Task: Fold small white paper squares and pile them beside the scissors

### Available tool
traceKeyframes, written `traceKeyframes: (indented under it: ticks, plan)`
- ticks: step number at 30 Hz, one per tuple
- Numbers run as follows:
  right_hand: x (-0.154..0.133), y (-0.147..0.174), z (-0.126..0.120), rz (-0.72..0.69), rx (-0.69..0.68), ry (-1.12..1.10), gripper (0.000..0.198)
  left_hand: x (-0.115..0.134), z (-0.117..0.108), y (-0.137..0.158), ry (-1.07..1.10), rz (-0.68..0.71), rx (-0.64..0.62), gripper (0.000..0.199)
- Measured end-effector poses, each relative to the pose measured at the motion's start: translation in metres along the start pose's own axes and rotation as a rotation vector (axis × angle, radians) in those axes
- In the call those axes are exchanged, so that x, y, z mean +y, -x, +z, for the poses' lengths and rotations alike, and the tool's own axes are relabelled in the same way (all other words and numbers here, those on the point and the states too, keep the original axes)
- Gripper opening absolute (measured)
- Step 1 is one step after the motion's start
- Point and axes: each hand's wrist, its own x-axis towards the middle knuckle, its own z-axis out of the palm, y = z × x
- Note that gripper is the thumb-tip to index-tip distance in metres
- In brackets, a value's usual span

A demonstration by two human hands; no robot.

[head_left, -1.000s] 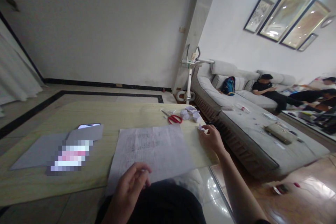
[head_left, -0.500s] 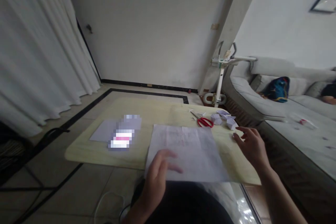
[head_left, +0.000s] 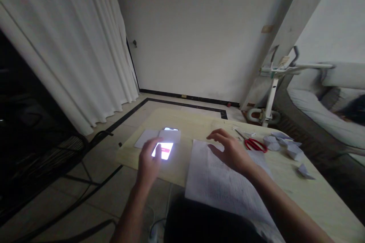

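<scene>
One camera was worn on the head and faced forward and down across the table [head_left: 196,121]. The lap [head_left: 211,220] appeared at bottom centre, and both forearms [head_left: 131,205] extended from the lower edge. The left hand [head_left: 148,163] and the right hand [head_left: 232,152] showed in the near field, against the table; the wall [head_left: 199,38] closed the far field, well beyond. The curtain [head_left: 71,45] bounded the view at left, the sofa [head_left: 308,110] at right. Upright edges splayed outward toward the top of the frame
</scene>
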Motion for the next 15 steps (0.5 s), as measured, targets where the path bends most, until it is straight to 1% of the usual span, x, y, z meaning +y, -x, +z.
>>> traceKeyframes:
  ticks: [1, 3, 6, 10, 13, 15]
  plan:
    - [0.003, 0.005, 0.0, 0.004, -0.018, -0.006, 0.017, -0.019, -0.008, -0.013, -0.054, -0.011, 0.008, 0.037]
    - [0.013, 0.018, -0.002, 0.028, -0.056, -0.008, 0.015, -0.053, -0.019, -0.034, -0.161, -0.024, -0.026, 0.037]
    - [0.03, 0.038, -0.009, 0.083, -0.066, 0.015, 0.015, -0.088, -0.026, -0.05, -0.313, -0.048, -0.117, 0.04]
    - [0.046, 0.057, -0.018, 0.126, -0.057, 0.025, 0.013, -0.11, -0.025, -0.052, -0.459, -0.091, -0.256, 0.048]
    - [0.05, 0.065, -0.02, 0.145, -0.051, 0.008, 0.014, -0.117, -0.023, -0.052, -0.541, -0.136, -0.308, 0.057]
    - [0.05, 0.068, -0.02, 0.162, -0.054, -0.001, 0.015, -0.117, -0.023, -0.053, -0.576, -0.139, -0.329, 0.061]
